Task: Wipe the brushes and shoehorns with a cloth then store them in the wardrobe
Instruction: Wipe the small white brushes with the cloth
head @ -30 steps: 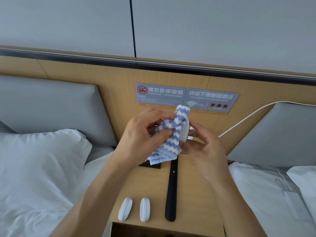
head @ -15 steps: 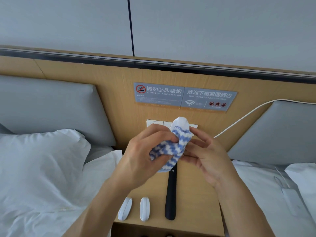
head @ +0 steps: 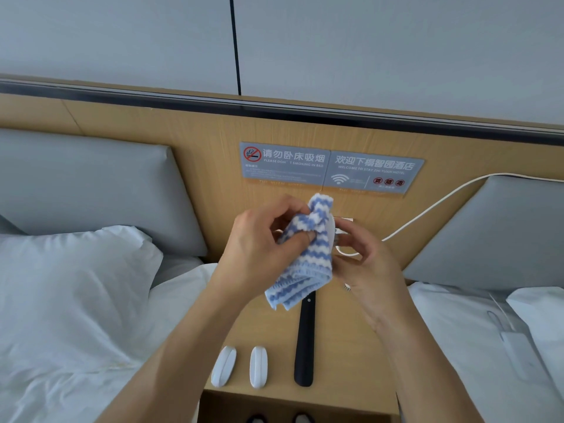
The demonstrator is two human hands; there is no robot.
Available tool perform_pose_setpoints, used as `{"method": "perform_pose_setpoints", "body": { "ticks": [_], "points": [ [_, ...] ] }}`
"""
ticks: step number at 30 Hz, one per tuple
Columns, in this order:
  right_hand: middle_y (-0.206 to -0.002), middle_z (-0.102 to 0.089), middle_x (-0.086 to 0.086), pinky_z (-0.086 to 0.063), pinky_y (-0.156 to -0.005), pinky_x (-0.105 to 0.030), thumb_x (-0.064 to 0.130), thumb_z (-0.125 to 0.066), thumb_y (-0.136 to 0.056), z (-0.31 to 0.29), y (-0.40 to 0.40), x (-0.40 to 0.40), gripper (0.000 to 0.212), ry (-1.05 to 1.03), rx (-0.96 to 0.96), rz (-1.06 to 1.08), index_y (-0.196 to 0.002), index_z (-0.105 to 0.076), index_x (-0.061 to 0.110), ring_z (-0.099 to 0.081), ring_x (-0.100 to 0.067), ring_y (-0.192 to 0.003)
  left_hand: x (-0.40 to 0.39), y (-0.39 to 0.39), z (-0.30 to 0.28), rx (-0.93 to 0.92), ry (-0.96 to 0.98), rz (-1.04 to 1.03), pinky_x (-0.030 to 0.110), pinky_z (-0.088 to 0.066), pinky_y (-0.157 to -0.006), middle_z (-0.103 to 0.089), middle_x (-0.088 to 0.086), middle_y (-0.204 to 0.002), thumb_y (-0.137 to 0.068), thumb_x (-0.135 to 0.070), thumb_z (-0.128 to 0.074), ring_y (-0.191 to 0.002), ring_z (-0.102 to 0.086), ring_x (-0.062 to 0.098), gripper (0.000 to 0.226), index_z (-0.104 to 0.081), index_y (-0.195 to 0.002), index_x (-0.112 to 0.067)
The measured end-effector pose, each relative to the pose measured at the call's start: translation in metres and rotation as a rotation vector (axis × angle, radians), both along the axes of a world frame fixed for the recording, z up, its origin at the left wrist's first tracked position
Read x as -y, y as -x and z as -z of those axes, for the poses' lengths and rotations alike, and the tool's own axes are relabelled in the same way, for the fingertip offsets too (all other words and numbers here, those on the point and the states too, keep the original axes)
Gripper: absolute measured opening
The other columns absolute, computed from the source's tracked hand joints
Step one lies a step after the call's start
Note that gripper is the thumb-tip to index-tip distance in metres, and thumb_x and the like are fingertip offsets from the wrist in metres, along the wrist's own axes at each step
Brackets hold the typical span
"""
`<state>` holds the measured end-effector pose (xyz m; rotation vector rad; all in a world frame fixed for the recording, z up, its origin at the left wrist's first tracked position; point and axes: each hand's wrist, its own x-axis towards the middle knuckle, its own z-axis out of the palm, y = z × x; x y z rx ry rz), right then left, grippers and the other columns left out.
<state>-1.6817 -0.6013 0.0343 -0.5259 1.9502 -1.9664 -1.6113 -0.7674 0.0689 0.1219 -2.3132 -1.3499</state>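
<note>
- The white brush looks light, rigid and smooth; the right hand pinches its edges above the surface.
- The left hand grips the soft striped cloth bunched against it.
- Counted: two white brushes and one black shoehorn lie below.

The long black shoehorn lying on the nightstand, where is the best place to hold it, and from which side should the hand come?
Probably by the near, rounded end of the black shoehorn, coming from above. It lies flat, lengthwise, on the nightstand; its far end is hidden under the striped cloth, while bare wood on both sides of the near end leaves room for a thumb-and-finger pinch across its narrow width.
</note>
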Motion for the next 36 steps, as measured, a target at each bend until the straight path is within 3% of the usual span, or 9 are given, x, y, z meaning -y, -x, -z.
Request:
{"method": "perform_pose_setpoints", "body": {
  "ticks": [5,9,11,13,17,20,26,29,36],
  "points": [
    [-0.109,-0.071,0.011,-0.053,-0.079,-0.016,0.016,-0.084,-0.079,0.005,-0.002,-0.001,0.047,-0.117,-0.217,-0.003,-0.123,-0.068,0.023,-0.067,-0.003,-0.100,0.012,0.013,-0.013,0.109,0.022,0.016,0.045,-0.057,-0.073,-0.073,-0.006,-0.080,-0.084,-0.025,-0.073,-0.075,-0.070,0.014,0.009,-0.067,-0.089,-0.028],
    [-0.109,-0.071,0.015,-0.056,-0.076,-0.018,0.039,-0.081,-0.072,0.008,-0.002,0.000,0.054,-0.153,-0.258,0.018,-0.123,-0.067,0.031,-0.068,-0.007,-0.102,0.020,0.019,-0.011,0.137,0.025,0.019,0.042,-0.058,-0.071,-0.073,-0.003,-0.078,-0.087,-0.026,-0.072,-0.074,-0.071,0.017,0.006,-0.066,-0.087,-0.029],
    [-0.106,-0.073,0.009,-0.059,-0.072,-0.023,0.033,-0.082,-0.070,0.014,-0.002,0.001,0.050,-0.072,-0.122,0.037,-0.118,-0.069,0.033,-0.070,-0.011,-0.102,0.019,0.018,-0.007,0.113,-0.020,0.078,0.031,-0.056,-0.068,-0.073,-0.003,-0.080,-0.087,-0.017,-0.073,-0.075,-0.071,0.016,0.010,-0.066,-0.090,-0.024],
    [-0.105,-0.075,0.001,-0.061,-0.071,-0.031,0.012,-0.084,-0.077,0.023,-0.001,0.002,0.044,0.088,0.143,0.018,-0.114,-0.071,0.033,-0.073,-0.023,-0.101,0.017,0.015,0.000,0.100,-0.052,0.150,0.025,-0.055,-0.068,-0.072,-0.002,-0.084,-0.085,-0.008,-0.073,-0.078,-0.070,0.017,0.016,-0.065,-0.094,-0.018],
    [-0.112,-0.075,-0.013,-0.062,-0.073,-0.035,0.008,-0.078,-0.074,0.038,0.005,-0.003,0.052,0.231,0.452,-0.045,-0.123,-0.066,0.020,-0.074,-0.030,-0.100,0.015,0.007,0.020,0.116,-0.057,0.195,0.047,-0.056,-0.075,-0.071,0.000,-0.090,-0.079,-0.009,-0.076,-0.082,-0.066,0.029,0.026,-0.064,-0.097,-0.022],
    [-0.119,-0.073,-0.015,-0.061,-0.074,-0.035,0.006,-0.077,-0.075,0.052,0.006,-0.004,0.055,0.266,0.590,-0.063,-0.127,-0.061,0.011,-0.073,-0.031,-0.105,0.020,0.001,0.039,0.130,-0.053,0.173,0.046,-0.055,-0.080,-0.070,-0.005,-0.093,-0.074,-0.007,-0.076,-0.085,-0.068,0.021,0.032,-0.064,-0.097,-0.027],
    [-0.115,-0.074,-0.012,-0.062,-0.075,-0.037,0.009,-0.076,-0.073,0.085,0.004,-0.002,0.054,0.155,0.701,-0.034,-0.123,-0.059,0.006,-0.073,-0.031,-0.105,0.036,-0.006,0.074,0.101,-0.060,-0.022,0.014,-0.053,-0.077,-0.069,-0.017,-0.099,-0.070,0.001,-0.078,-0.095,-0.068,0.004,0.049,-0.061,-0.103,-0.032],
    [-0.115,-0.075,-0.008,-0.062,-0.078,-0.037,0.005,-0.074,-0.082,0.105,0.000,0.000,0.043,0.073,0.758,-0.035,-0.122,-0.059,0.010,-0.072,-0.028,-0.107,0.040,-0.011,0.094,0.117,-0.038,-0.070,0.010,-0.051,-0.076,-0.068,-0.021,-0.101,-0.071,-0.005,-0.079,-0.097,-0.068,0.003,0.050,-0.060,-0.105,-0.036],
    [-0.110,-0.073,0.000,-0.055,-0.074,-0.022,0.010,-0.071,-0.091,0.172,-0.016,0.008,0.029,-0.345,0.737,0.009,-0.118,-0.062,0.017,-0.068,-0.013,-0.100,0.048,-0.030,0.143,0.239,-0.017,-0.202,-0.002,-0.044,-0.068,-0.060,-0.037,-0.094,-0.080,-0.012,-0.079,-0.097,-0.059,-0.017,0.043,-0.056,-0.106,-0.037]
  ]
}}
